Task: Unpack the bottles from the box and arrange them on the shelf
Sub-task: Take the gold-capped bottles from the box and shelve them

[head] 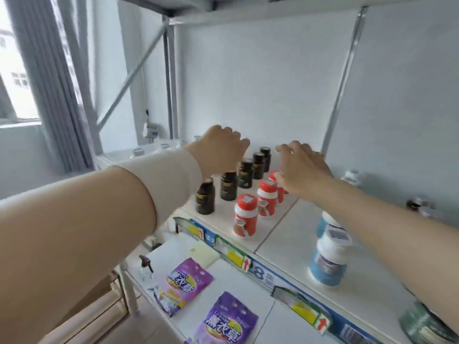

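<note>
On the white shelf (285,219) a diagonal row of several dark bottles (229,186) runs toward the back wall. Beside it stands a row of three red-capped bottles (245,219); the rear one is mostly hidden by my right hand. Two blue bottles with white caps (329,259) stand further right, near the front edge. My left hand (221,150) hovers over the far end of the dark row, fingers loosely curled, with nothing visible in it. My right hand (303,167) reaches over the red row, fingers spread, its thumb touching the rear red cap.
A lower shelf holds two purple bags (183,281) and a small spray bottle (145,265). A greenish jar (422,324) sits at the bottom right. Small items (419,204) stand at the shelf's rear right. Metal uprights (340,88) frame the shelf. Price tags (236,254) line its front edge.
</note>
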A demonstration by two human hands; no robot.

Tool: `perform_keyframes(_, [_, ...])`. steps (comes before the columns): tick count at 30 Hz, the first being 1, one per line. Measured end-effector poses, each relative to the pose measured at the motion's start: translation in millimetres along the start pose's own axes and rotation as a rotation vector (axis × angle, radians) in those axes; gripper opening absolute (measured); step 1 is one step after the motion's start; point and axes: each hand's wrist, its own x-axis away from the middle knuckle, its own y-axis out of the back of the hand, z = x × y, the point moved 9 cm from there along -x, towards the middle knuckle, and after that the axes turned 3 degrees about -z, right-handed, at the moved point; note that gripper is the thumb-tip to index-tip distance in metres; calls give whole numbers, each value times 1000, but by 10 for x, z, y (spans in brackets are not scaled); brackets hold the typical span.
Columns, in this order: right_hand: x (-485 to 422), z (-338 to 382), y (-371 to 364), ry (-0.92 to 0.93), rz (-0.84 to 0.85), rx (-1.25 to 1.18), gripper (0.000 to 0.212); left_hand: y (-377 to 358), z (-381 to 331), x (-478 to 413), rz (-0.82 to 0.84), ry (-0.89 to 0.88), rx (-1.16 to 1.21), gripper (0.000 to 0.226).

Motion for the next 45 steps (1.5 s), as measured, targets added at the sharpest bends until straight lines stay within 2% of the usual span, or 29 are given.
perform_keyframes(4, [-578,1475,-299,152,-8,-80,47,-876,1054,775,140,133,-4,38])
perform_keyframes(8, [-919,2976,-846,284,103,-167,45,-1902,1918,1638,311,248,60,38])
perform_keyframes(12, [-1051,4281,-1463,468,185,-143,50,-2946,2543,2418,439,376,127,37])
perform_keyframes(16, [-1145,5258,-2274,622,300,-95,52,-3987,2929,2985,574,468,191,35])
perform_keyframes(21, [-1326,6039,-3247,740,421,-73,50,-5046,3119,3541,737,556,264,35])
perform_keyframes(25, [-1386,6536,-4007,833,579,-93,49,-5866,3090,4082,936,634,358,32])
perform_keyframes(28, [-1427,6833,-4607,882,667,-68,46,-6439,3016,4430,1010,722,460,31])
perform_keyframes(35, [-1413,7359,-5816,878,856,-24,47,-7677,2652,4922,1100,871,746,32])
perform_keyframes(39, [-1377,7545,-6581,798,955,-10,49,-8449,2334,5030,1143,861,902,39])
perform_keyframes(45, [-1191,7848,-7755,818,1083,31,45,-9582,1694,5134,1253,899,1118,46])
